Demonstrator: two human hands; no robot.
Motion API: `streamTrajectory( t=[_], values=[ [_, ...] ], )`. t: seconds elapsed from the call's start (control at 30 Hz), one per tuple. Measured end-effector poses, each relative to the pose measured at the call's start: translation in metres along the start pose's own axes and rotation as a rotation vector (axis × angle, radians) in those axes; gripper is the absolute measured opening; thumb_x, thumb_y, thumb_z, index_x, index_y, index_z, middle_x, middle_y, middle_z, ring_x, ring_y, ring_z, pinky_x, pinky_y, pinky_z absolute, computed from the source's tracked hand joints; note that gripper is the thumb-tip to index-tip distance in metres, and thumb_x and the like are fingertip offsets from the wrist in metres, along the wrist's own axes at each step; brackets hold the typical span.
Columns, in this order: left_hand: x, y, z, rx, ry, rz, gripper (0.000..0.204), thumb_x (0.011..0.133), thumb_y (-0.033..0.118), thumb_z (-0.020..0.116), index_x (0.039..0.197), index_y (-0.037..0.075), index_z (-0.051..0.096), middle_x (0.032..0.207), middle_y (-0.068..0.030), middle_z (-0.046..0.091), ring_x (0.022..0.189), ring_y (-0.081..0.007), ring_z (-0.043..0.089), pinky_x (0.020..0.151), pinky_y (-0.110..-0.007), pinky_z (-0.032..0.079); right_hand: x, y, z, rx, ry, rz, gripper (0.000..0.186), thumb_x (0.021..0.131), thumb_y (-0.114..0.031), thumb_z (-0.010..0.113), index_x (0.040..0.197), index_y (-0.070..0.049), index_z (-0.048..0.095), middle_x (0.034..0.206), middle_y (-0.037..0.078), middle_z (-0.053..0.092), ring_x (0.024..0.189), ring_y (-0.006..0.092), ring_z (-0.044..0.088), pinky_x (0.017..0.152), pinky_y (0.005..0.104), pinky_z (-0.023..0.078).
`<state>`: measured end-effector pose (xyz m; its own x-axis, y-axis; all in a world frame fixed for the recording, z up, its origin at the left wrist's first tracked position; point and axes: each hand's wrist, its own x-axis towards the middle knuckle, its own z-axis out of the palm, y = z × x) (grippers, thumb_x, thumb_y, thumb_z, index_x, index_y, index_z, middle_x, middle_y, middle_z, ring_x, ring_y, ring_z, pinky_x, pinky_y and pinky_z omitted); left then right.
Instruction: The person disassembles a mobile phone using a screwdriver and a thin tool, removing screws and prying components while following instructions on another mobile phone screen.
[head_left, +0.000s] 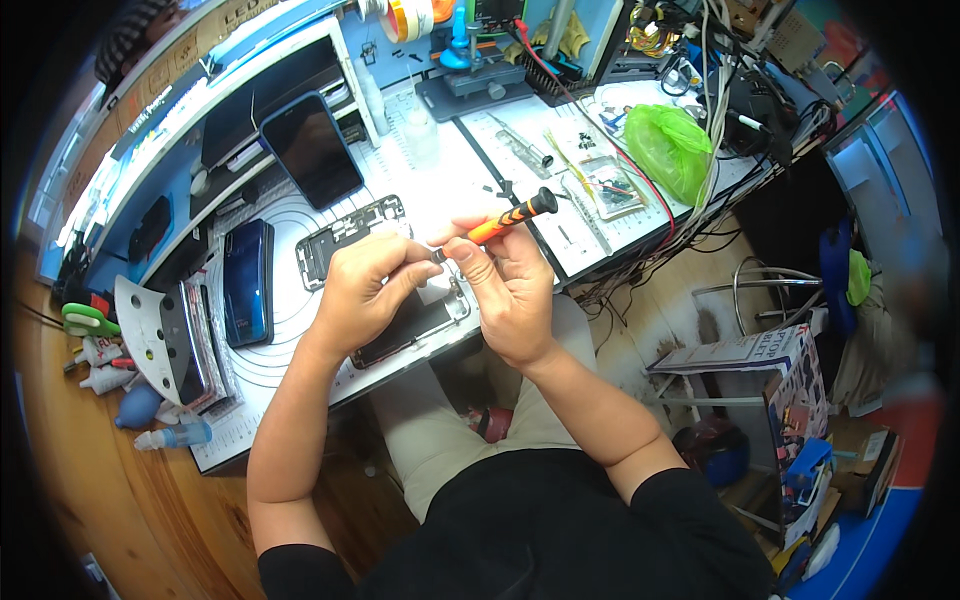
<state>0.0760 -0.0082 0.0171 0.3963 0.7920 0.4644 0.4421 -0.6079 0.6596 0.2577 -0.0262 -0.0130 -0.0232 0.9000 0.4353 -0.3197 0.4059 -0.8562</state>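
Precision screwdriver (508, 221), orange and black, is held up over the tabletop (590, 230), just above an opened smartphone (415, 322) lying on the white work mat (280, 350). It's pinched low on the shaft by the right hand (512, 290), fingers pressed together around it, while the tip end is nipped between the left hand (365, 290) thumb and forefinger. What's at the tip is too small to tell, tbh. The driver looks light and stiff, and the ribbed grip shouldn't be slippery, so it's probably best taken at the orange section. The tip likely needs gentle handling. A bare phone frame (345, 238) and a blue phone (247, 283) are parked beside.
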Motion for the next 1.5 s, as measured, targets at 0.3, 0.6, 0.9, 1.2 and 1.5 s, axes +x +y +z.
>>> streamTrajectory(
  t=[0.3,0.6,0.9,1.2,1.5],
  values=[
    [0.001,0.007,0.004,-0.026,-0.018,0.04,0.007,0.093,0.006,0.071,0.093,0.0,0.069,0.078,-0.0109,0.064,0.07,-0.0261,0.061,0.067,-0.034,0.049,0.015,-0.015,0.0,0.328,0.105,-0.277,0.022,0.111,-0.012,0.045,0.13,-0.001,0.049,0.102,0.01,0.057,0.096,0.0173,0.058,0.095,0.0358,0.05],
    [-0.004,0.005,0.012,-0.573,-0.006,-0.199,0.019,0.102,0.004,0.06,0.119,-0.002,0.058,0.086,-0.0036,0.068,0.08,-0.0112,0.061,0.075,-0.026,0.049,0.012,-0.022,-0.015,-0.342,-0.101,-0.11,0.013,0.092,-0.006,0.076,0.103,-0.001,0.07,0.085,0.002,0.06,0.07,0.0076,0.05,0.062,0.0263,0.043],
    [-0.005,0.001,0.017,-0.169,0.169,-0.084,0.048,0.094,0.01,0.073,0.136,0.003,0.05,0.09,-0.0066,0.073,0.073,-0.0112,0.059,0.071,-0.027,0.048,0.067,-0.018,-0.066,-0.774,0.01,-0.17,0.017,0.096,-0.015,0.072,0.101,0.002,0.068,0.083,0.01,0.063,0.075,0.0154,0.055,0.071,0.0314,0.048],
    [0.003,-0.007,0.012,-0.148,0.363,-0.117,0.025,0.096,0.005,0.066,0.121,0.001,0.065,0.081,-0.0039,0.069,0.069,-0.0085,0.059,0.064,-0.025,0.046,0.143,-0.009,-0.148,-1.487,-0.253,-0.01,0.018,0.089,-0.018,0.072,0.098,-0.001,0.074,0.098,0.02,0.068,0.094,0.0401,0.065,0.082,0.0479,0.05],
    [-0.003,-0.004,0.01,-0.117,0.322,-0.143,0.021,0.095,0.004,0.064,0.115,0.0,0.067,0.08,-0.0037,0.069,0.068,-0.0077,0.059,0.063,-0.024,0.046,0.053,-0.042,-0.133,-1.374,-0.336,-0.076,0.012,0.084,-0.011,0.071,0.094,-0.005,0.076,0.089,0.015,0.067,0.081,0.0365,0.066,0.073,0.0456,0.052]
  ],
)
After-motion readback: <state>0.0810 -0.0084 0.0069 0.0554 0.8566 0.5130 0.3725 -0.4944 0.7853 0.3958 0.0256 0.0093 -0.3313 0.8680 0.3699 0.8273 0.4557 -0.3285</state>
